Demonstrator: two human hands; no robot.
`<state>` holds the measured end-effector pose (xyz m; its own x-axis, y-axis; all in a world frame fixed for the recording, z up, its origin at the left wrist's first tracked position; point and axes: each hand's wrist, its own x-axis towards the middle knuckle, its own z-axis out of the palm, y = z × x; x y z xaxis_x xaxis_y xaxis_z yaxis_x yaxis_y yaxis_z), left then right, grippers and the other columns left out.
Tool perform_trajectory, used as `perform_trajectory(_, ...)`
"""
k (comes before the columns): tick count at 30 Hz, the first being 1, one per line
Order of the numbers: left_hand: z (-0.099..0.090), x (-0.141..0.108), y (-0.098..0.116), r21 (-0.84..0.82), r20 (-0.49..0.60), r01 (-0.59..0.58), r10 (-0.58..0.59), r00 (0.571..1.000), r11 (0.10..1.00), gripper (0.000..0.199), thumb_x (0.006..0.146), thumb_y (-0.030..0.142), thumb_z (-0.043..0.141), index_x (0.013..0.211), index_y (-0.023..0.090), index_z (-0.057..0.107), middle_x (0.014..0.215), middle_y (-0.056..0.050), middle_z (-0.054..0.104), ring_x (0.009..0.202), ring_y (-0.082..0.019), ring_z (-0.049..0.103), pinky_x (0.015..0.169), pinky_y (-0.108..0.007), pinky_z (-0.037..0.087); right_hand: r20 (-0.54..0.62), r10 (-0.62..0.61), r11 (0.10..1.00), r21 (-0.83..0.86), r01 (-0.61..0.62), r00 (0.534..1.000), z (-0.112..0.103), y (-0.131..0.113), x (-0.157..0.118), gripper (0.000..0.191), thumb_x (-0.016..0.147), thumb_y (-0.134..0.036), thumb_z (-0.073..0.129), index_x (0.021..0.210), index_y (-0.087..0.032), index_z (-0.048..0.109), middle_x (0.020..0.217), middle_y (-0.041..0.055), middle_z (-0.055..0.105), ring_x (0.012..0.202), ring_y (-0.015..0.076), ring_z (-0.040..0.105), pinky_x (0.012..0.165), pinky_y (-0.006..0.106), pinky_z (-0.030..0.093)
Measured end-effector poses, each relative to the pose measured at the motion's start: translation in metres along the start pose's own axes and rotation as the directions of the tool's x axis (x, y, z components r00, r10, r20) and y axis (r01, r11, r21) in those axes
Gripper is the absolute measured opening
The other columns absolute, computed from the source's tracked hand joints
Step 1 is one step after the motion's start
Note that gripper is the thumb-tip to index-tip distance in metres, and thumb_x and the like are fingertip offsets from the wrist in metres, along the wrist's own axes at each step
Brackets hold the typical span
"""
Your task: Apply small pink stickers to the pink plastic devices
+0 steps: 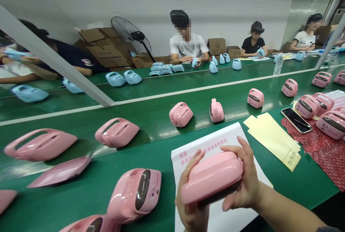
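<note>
Both hands hold a glossy pink plastic device (212, 174) with a dark strip along its lower edge, tilted above a sheet of paper. My left hand (190, 203) is wrapped round its left end. At the right end, my right hand (246, 174) grips it with the fingers over the top and the thumb low. Beneath lies the white paper (185, 181), with rows of small pink stickers or printed marks near its top. To the left sits a similar pink device (136, 196) with a handle and a dark window. What is on the held device's underside is hidden.
More pink devices (117, 132) stand along the green bench (153, 153). At right are yellow papers (272, 136), a phone (296, 119) and red bubble wrap (320, 153). Across a white divider, co-workers (188, 46) handle blue devices (115, 79). A water bottle (278, 66) stands by the divider.
</note>
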<state>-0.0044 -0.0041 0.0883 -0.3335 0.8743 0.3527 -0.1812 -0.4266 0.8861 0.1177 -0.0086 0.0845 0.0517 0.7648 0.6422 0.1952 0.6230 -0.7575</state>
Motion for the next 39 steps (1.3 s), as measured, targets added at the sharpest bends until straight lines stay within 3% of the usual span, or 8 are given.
perform_trajectory(9,0.011,0.012,0.038,0.171,0.266,-0.494,0.443,0.856,0.852,0.067,0.066,0.064,0.060,0.115,0.019,0.062,0.115,-0.011,0.065,0.102,-0.036,0.059,0.092,-0.050,0.043,-0.057,-0.089,0.995,0.040,0.092,0.994,-0.005,-0.017,0.025,0.124,0.042,-0.076,0.069,0.132,-0.027,-0.002,0.105,0.0109,0.050,0.087,0.0291,0.059,0.082,0.045,0.046)
perform_trajectory(13,0.015,0.013,0.036,0.133,0.262,-0.503,0.459,0.849,0.854,0.060,0.068,0.063,0.058,0.110,0.022,0.063,0.106,-0.009,0.067,0.092,-0.032,0.061,0.083,-0.044,0.048,-0.002,0.012,0.999,0.048,-0.012,1.000,-0.010,-0.016,0.024,0.124,0.040,-0.072,0.072,0.130,-0.026,0.000,0.105,0.0111,0.051,0.085,0.0297,0.059,0.078,0.044,0.046)
perform_trajectory(19,0.020,0.019,0.014,0.082,0.204,-0.453,0.430,0.879,0.888,0.059,0.070,0.066,0.052,0.103,0.019,0.064,0.098,-0.010,0.068,0.089,-0.031,0.060,0.079,-0.044,0.048,-0.115,-0.085,0.995,-0.053,0.079,0.990,-0.015,-0.010,0.033,0.091,0.056,-0.084,0.047,0.118,-0.027,0.014,0.101,0.0102,0.053,0.081,0.0268,0.060,0.076,0.044,0.046)
perform_trajectory(22,0.026,0.025,0.003,0.134,0.123,-0.386,0.371,0.920,0.913,0.056,0.070,0.065,0.052,0.095,0.017,0.066,0.090,-0.009,0.069,0.083,-0.029,0.062,0.074,-0.040,0.048,-0.153,-0.124,0.991,-0.067,0.115,0.980,-0.010,0.001,0.038,0.073,0.070,-0.079,0.040,0.115,-0.024,0.023,0.098,0.0096,0.054,0.083,0.0250,0.060,0.077,0.043,0.047)
perform_trajectory(25,0.028,0.027,-0.010,0.061,0.040,-0.259,0.257,0.966,0.964,0.057,0.065,0.068,0.054,0.085,0.017,0.069,0.084,-0.009,0.070,0.079,-0.028,0.063,0.071,-0.038,0.049,-0.130,-0.129,0.990,-0.067,0.121,0.983,-0.006,0.012,0.036,0.085,0.068,-0.079,0.042,0.125,-0.022,0.019,0.099,0.0098,0.054,0.084,0.0250,0.061,0.080,0.043,0.048)
perform_trajectory(28,0.029,0.023,-0.020,-0.140,-0.075,0.066,-0.077,0.994,0.988,0.056,0.057,0.070,0.060,0.076,0.017,0.069,0.075,-0.007,0.071,0.073,-0.028,0.065,0.069,-0.039,0.050,0.031,-0.122,0.992,-0.025,0.123,0.992,-0.006,0.019,0.029,0.110,0.058,-0.083,0.046,0.136,-0.020,0.000,0.112,0.0148,0.051,0.096,0.0279,0.060,0.085,0.044,0.048)
perform_trajectory(33,0.028,0.016,-0.022,-0.377,-0.080,0.485,-0.549,0.832,0.789,0.053,0.059,0.065,0.064,0.078,0.016,0.068,0.068,-0.006,0.072,0.073,-0.030,0.067,0.071,-0.043,0.051,0.174,-0.055,0.996,-0.057,0.066,0.983,-0.012,0.024,0.019,0.125,0.051,-0.077,0.061,0.140,-0.024,-0.009,0.129,0.0186,0.042,0.115,0.0329,0.050,0.096,0.048,0.040)
perform_trajectory(39,0.029,0.016,-0.019,-0.408,-0.132,0.480,-0.571,0.810,0.776,0.058,0.047,0.069,0.067,0.072,0.016,0.068,0.067,-0.006,0.072,0.071,-0.032,0.068,0.068,-0.045,0.053,0.124,0.105,0.970,-0.233,-0.074,0.987,-0.007,0.018,0.014,0.123,0.052,-0.077,0.060,0.143,-0.019,0.000,0.127,0.0207,0.048,0.115,0.0363,0.050,0.093,0.052,0.042)
